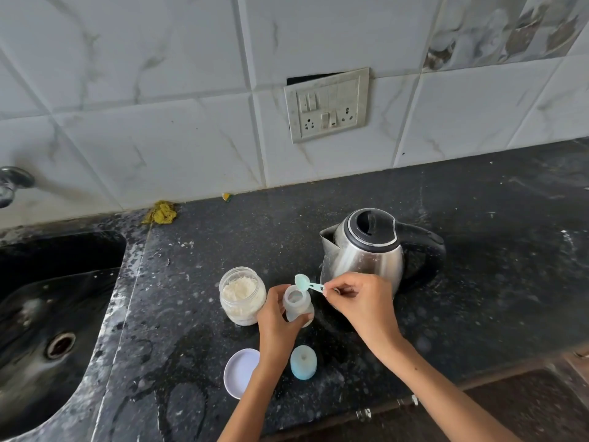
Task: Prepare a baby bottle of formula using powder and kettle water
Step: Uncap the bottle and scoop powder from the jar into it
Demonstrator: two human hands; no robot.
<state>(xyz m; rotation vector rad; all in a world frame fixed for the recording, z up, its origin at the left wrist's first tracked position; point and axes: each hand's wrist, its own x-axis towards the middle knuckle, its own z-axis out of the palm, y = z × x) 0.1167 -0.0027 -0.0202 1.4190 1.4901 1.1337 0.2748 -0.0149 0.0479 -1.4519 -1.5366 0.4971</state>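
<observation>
A small translucent baby bottle [298, 304] stands open on the black counter, and my left hand [276, 317] grips its side. My right hand [360, 301] pinches the handle of a light green measuring scoop [306, 283], whose bowl hovers just above the bottle's mouth. An open clear jar of white formula powder [242, 295] stands immediately left of the bottle. The steel kettle [366, 250], lid closed, sits behind my right hand. The bottle's blue cap with its teat [303, 362] stands in front of the bottle.
The jar's white lid [239, 371] lies on the counter by my left wrist. A dark sink [47, 314] fills the left side, a tap [12, 183] above it. A yellow scrubber [161, 212] lies at the wall. A wall socket [326, 106] is behind the kettle.
</observation>
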